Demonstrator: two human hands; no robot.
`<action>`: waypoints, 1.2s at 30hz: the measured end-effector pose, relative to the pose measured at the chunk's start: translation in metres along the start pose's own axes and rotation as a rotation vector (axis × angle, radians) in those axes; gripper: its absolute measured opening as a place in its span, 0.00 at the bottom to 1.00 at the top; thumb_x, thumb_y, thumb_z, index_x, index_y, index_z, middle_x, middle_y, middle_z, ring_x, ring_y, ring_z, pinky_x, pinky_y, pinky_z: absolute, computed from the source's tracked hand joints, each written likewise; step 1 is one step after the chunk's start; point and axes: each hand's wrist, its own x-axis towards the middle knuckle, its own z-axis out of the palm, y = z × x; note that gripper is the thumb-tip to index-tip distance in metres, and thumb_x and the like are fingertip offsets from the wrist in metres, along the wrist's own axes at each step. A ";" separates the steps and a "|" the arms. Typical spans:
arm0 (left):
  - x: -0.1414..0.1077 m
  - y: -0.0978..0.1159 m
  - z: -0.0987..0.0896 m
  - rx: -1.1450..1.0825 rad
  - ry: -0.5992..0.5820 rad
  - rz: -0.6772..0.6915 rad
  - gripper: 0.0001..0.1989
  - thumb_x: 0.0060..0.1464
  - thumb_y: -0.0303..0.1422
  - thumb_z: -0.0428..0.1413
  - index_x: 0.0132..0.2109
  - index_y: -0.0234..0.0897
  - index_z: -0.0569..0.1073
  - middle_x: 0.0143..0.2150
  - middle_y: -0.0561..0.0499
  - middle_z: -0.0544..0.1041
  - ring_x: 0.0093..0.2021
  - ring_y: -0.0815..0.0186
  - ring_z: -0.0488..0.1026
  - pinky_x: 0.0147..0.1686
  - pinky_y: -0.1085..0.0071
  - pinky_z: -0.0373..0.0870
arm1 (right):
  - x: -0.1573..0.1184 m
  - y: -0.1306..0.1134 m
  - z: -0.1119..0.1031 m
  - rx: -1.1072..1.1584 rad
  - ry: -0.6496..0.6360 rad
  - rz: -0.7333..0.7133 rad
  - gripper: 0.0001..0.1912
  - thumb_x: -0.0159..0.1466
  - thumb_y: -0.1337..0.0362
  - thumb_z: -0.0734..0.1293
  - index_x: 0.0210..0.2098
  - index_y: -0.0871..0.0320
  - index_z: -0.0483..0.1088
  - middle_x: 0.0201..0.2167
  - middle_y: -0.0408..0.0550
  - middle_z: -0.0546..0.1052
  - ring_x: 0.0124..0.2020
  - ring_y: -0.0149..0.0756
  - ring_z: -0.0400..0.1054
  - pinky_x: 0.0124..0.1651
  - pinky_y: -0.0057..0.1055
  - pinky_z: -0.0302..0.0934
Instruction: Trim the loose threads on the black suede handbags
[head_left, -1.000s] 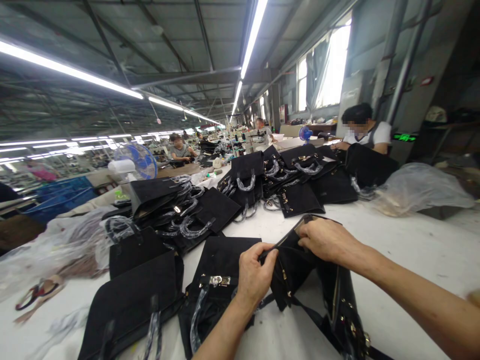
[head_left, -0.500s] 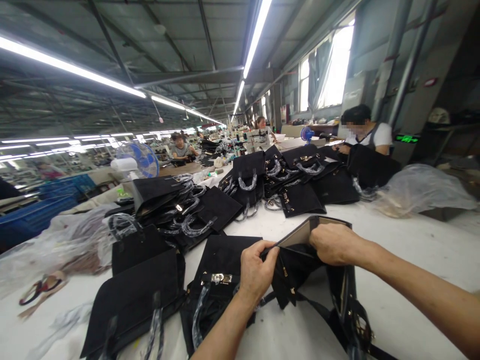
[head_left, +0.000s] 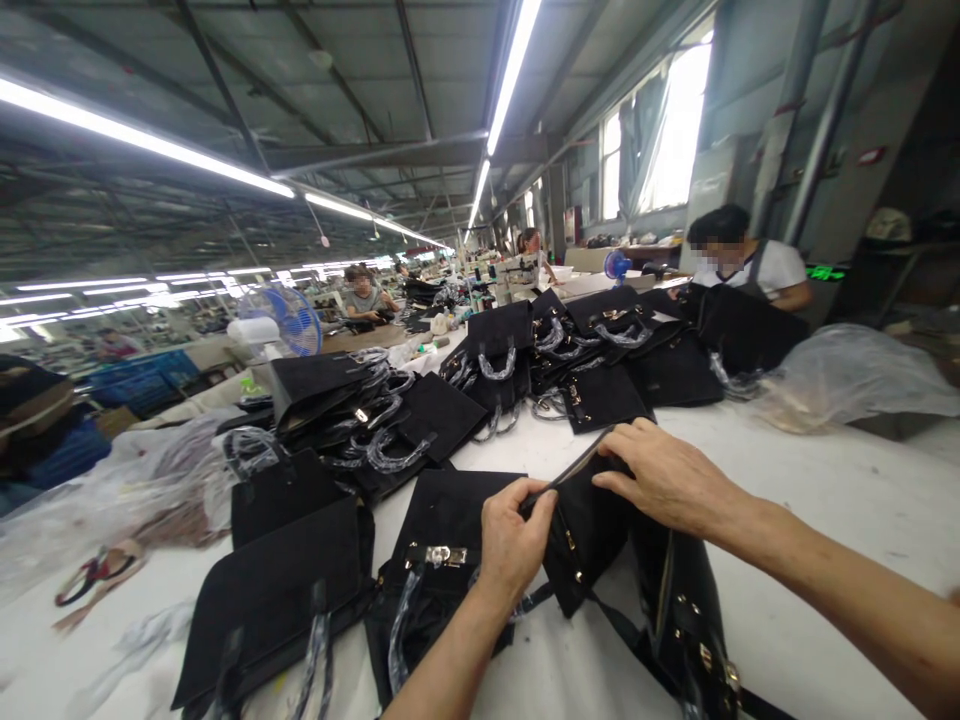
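A black handbag (head_left: 589,530) with gold zip pulls and gold metal fittings is spread over the table in front of me. My left hand (head_left: 517,530) pinches the near end of its top edge between thumb and fingers. Farther along that same edge, my right hand (head_left: 656,475) curls its fingers over the rim, thumb on the near side. The bag's inside is mostly hidden. Just left of my left hand lies another black bag (head_left: 450,510) with a gold clasp (head_left: 442,555) and a plastic-wrapped handle.
More black bags (head_left: 285,575) lie at the left. A heap of bags (head_left: 600,345) with wrapped handles spans the back. Clear plastic (head_left: 855,375) sits at the right, and more plastic (head_left: 165,480) at the left. A co-worker (head_left: 739,260) sits beyond the heap; a blue fan (head_left: 281,320) stands behind.
My right hand has shifted left along the bag's edge and its fingers have loosened. The bag's gaping mouth has narrowed, hiding the beige inside. My left hand stays put.
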 end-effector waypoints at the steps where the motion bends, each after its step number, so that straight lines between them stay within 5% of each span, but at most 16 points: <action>1: 0.000 0.000 0.000 0.000 -0.002 -0.002 0.08 0.56 0.33 0.55 0.34 0.36 0.78 0.31 0.54 0.78 0.31 0.66 0.73 0.34 0.75 0.67 | 0.002 0.000 0.001 -0.018 -0.004 0.033 0.09 0.60 0.58 0.68 0.37 0.55 0.72 0.36 0.47 0.73 0.42 0.41 0.64 0.39 0.31 0.57; 5: 0.000 0.001 0.000 -0.002 -0.013 -0.001 0.08 0.56 0.33 0.55 0.35 0.37 0.77 0.31 0.54 0.78 0.32 0.67 0.73 0.35 0.75 0.66 | 0.010 0.005 0.001 0.030 -0.080 0.104 0.05 0.61 0.60 0.66 0.32 0.53 0.73 0.31 0.46 0.71 0.35 0.37 0.65 0.35 0.30 0.55; 9: 0.000 0.001 0.000 -0.001 -0.019 -0.009 0.08 0.57 0.33 0.55 0.35 0.37 0.77 0.30 0.54 0.78 0.32 0.67 0.72 0.34 0.75 0.66 | 0.015 0.013 0.001 0.051 -0.096 0.015 0.09 0.62 0.63 0.65 0.27 0.53 0.73 0.28 0.46 0.71 0.37 0.36 0.66 0.38 0.28 0.55; 12: 0.000 0.000 0.000 -0.003 -0.023 -0.020 0.08 0.56 0.34 0.55 0.34 0.37 0.77 0.30 0.55 0.77 0.31 0.68 0.72 0.34 0.76 0.65 | 0.017 0.016 0.002 0.041 -0.069 -0.015 0.04 0.60 0.62 0.67 0.30 0.54 0.73 0.28 0.45 0.74 0.39 0.37 0.66 0.38 0.28 0.54; 17: 0.000 0.000 0.000 -0.015 -0.023 -0.032 0.08 0.56 0.34 0.55 0.34 0.37 0.77 0.30 0.55 0.78 0.31 0.68 0.72 0.34 0.76 0.65 | 0.020 0.017 0.006 -0.057 -0.084 0.044 0.09 0.57 0.61 0.69 0.36 0.55 0.72 0.29 0.46 0.76 0.37 0.40 0.69 0.36 0.32 0.52; 21: 0.000 0.001 0.000 -0.015 -0.021 -0.040 0.08 0.56 0.34 0.55 0.34 0.37 0.78 0.30 0.55 0.78 0.31 0.67 0.72 0.33 0.76 0.66 | 0.023 0.020 0.006 -0.084 -0.119 0.023 0.04 0.59 0.63 0.66 0.30 0.53 0.74 0.28 0.45 0.77 0.38 0.41 0.69 0.36 0.33 0.50; 27: -0.001 -0.003 0.000 -0.021 -0.024 -0.027 0.08 0.56 0.34 0.55 0.35 0.37 0.78 0.31 0.55 0.78 0.32 0.67 0.73 0.34 0.75 0.66 | 0.023 0.023 0.001 -0.119 -0.181 -0.018 0.10 0.60 0.65 0.63 0.25 0.55 0.73 0.29 0.45 0.77 0.37 0.39 0.67 0.34 0.32 0.47; 36: -0.001 -0.002 0.000 -0.017 -0.021 -0.016 0.07 0.56 0.34 0.56 0.34 0.37 0.77 0.29 0.56 0.77 0.31 0.68 0.72 0.33 0.77 0.65 | 0.017 0.015 0.000 -0.074 -0.048 -0.042 0.09 0.60 0.70 0.59 0.25 0.57 0.68 0.30 0.47 0.75 0.33 0.36 0.65 0.31 0.31 0.47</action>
